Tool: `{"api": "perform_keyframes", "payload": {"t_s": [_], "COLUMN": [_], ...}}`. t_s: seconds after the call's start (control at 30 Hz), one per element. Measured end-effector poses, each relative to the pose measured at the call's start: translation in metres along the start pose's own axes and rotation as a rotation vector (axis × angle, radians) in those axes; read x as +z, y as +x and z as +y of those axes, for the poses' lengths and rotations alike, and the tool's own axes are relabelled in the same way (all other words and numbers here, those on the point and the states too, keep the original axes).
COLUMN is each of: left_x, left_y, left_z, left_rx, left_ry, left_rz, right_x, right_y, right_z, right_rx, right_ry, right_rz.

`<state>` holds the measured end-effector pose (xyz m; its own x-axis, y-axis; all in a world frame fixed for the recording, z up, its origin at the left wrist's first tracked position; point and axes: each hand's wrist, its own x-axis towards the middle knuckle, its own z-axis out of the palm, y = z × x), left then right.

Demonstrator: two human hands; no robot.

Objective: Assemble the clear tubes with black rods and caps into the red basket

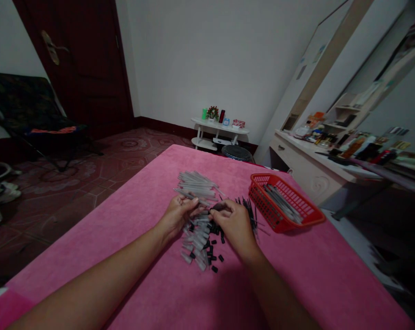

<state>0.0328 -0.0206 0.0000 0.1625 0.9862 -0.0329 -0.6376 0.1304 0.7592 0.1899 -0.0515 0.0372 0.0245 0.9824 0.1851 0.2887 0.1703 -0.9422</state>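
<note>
My left hand (177, 212) is closed around a thin translucent grey pen barrel (184, 193), which lies slantwise across the fingers with one end toward my other hand. Close by on the right, my right hand (235, 223) pinches thumb and fingers together near the barrel's end; what sits between those fingertips is too small and dark to name. Beyond the hands lies a stack of similar translucent barrels (196, 181). Below and between them spread clear pen caps (198, 237) mixed with small black plugs (214, 269). Thin black rods (252, 214), like refills, lie partly hidden behind my right hand.
A red plastic basket (278, 219) holding several grey pens (284, 204) stands to the right on the pink cloth-covered table (131, 256). Farther right is a dresser (308, 167) crowded with bottles. A small white shelf (221, 126) stands by the far wall, a folding chair (28, 110) at left.
</note>
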Motion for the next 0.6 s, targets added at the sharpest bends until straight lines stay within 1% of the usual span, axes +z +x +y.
{"api": "perform_keyframes", "payload": {"t_s": [0.1, 0.33, 0.6], "left_x": [0.0012, 0.0002, 0.0005], "left_y": [-0.0016, -0.0009, -0.0031], "left_z": [-0.0002, -0.0014, -0.0022], "left_rx": [0.006, 0.010, 0.022], "left_ry": [0.010, 0.007, 0.012], "left_rz": [-0.016, -0.017, -0.035], "right_x": [-0.0008, -0.0031, -0.0029], "right_y": [-0.0006, 0.0013, -0.0013], "right_z": [-0.0052, -0.0037, -0.0069], "right_rx": [-0.044, -0.129, -0.126], "right_ry": [0.021, -0.094, -0.119], "right_rz": [0.025, 0.062, 0.072]}}
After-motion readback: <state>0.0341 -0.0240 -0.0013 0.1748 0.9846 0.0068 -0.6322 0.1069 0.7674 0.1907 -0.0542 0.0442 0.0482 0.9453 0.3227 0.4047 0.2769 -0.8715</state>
